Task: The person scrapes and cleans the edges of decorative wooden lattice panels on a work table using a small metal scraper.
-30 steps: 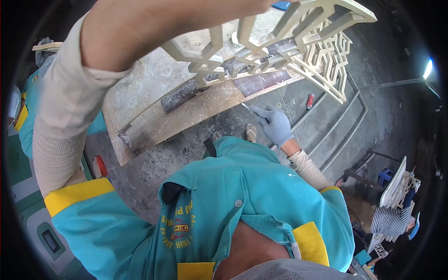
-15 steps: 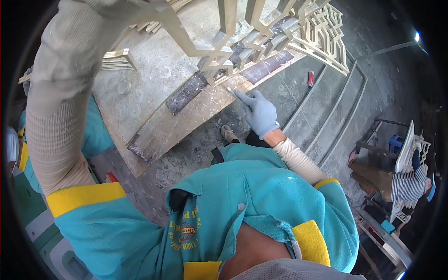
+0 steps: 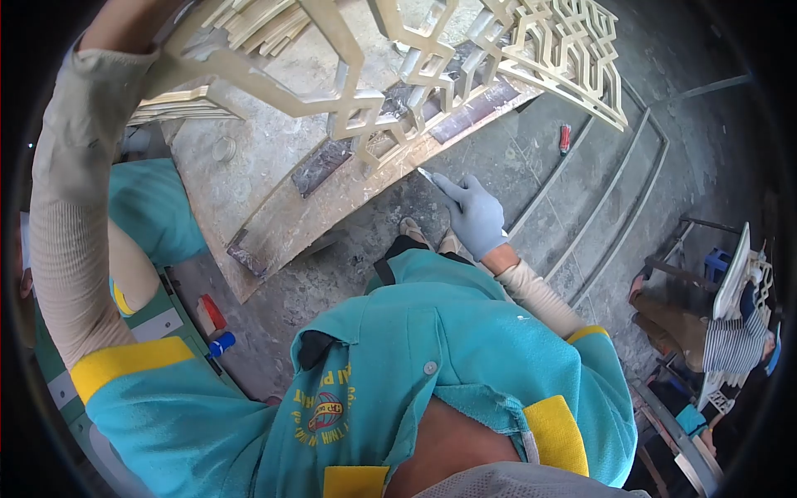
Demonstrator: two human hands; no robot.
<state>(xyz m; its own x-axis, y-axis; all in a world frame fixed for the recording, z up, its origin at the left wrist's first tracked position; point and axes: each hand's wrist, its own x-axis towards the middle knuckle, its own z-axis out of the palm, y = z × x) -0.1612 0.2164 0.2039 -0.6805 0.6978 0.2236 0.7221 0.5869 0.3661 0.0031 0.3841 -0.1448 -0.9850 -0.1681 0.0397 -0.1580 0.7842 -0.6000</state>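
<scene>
My right hand [image 3: 476, 217], in a grey glove, is closed with its index finger stretched along a small thin tool [image 3: 426, 174] with a pale tip. Most of this tool is hidden by the fingers. The tip is at the near edge of a worn wooden board [image 3: 349, 192], just below a wooden lattice panel [image 3: 359, 108]. That panel rises toward the camera, its lower bars over the board. My left arm reaches up past the panel's left end. Only its sleeve and bare wrist [image 3: 124, 26] show; the hand is cut off by the frame edge.
Wooden strips [image 3: 261, 25] lie at the back of the board, near a round lid-like piece [image 3: 224, 149]. A red tube-like object [image 3: 565, 139] lies on the floor beside metal rails [image 3: 610, 195]. Another person [image 3: 735, 347] is at the right, and a teal-clothed person [image 3: 158, 207] at the left.
My right hand has moved right and slightly down, carrying the tool tip away from the lattice. My left arm has shifted left and up. The lattice sits slightly farther left in view.
</scene>
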